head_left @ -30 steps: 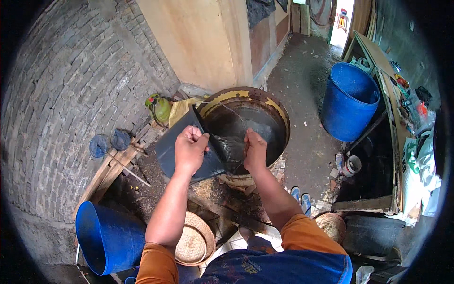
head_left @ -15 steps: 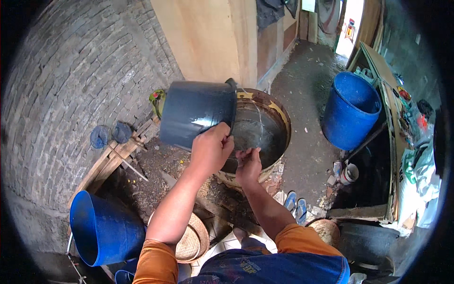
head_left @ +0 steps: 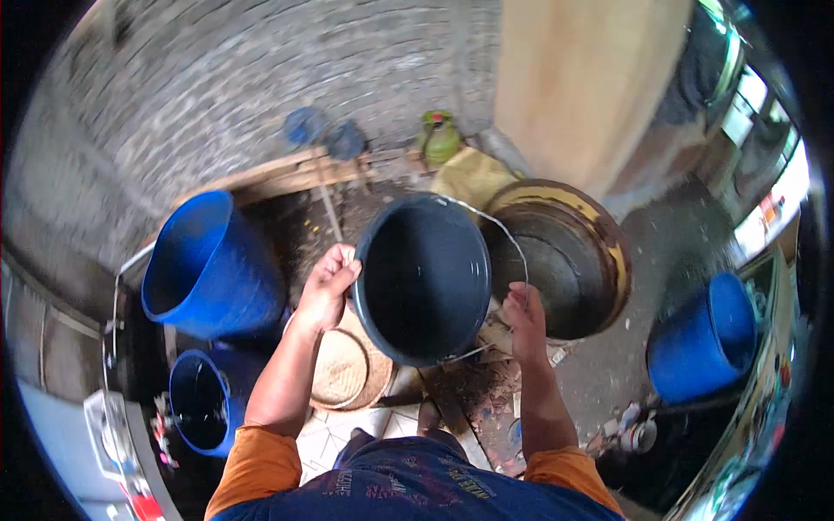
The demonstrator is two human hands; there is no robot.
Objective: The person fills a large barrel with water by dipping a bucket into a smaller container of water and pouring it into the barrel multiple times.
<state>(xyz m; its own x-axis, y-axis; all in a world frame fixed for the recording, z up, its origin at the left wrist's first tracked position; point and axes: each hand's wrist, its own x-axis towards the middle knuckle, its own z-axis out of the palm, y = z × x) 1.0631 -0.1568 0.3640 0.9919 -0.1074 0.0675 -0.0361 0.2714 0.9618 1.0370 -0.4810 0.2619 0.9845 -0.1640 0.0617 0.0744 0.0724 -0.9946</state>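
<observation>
A black bucket (head_left: 423, 278) hangs between my hands, tilted so that its dark inside faces me. My left hand (head_left: 328, 282) grips its rim on the left, thumb over the edge. On the other side my right hand (head_left: 525, 317) is closed on the bucket's thin wire handle (head_left: 512, 239), which bows out to the right. Just beyond the bucket, to the right, stands a large round vat (head_left: 618, 260) with a worn brown and yellow rim and a dark inside. The bucket's underside is hidden.
Two blue barrels (head_left: 217, 278) stand at my left, the nearer one (head_left: 198, 404) holding dark liquid. Woven baskets (head_left: 337, 369) lie below my left arm. Another blue barrel (head_left: 695, 347) is at the right. A green gas cylinder (head_left: 440, 141) and two nets (head_left: 306, 128) are by the brick wall.
My view has turned left. The bucket, earlier tipped on its side over the vat, has swung back toward me, its mouth now facing me. Both hands keep their hold.
</observation>
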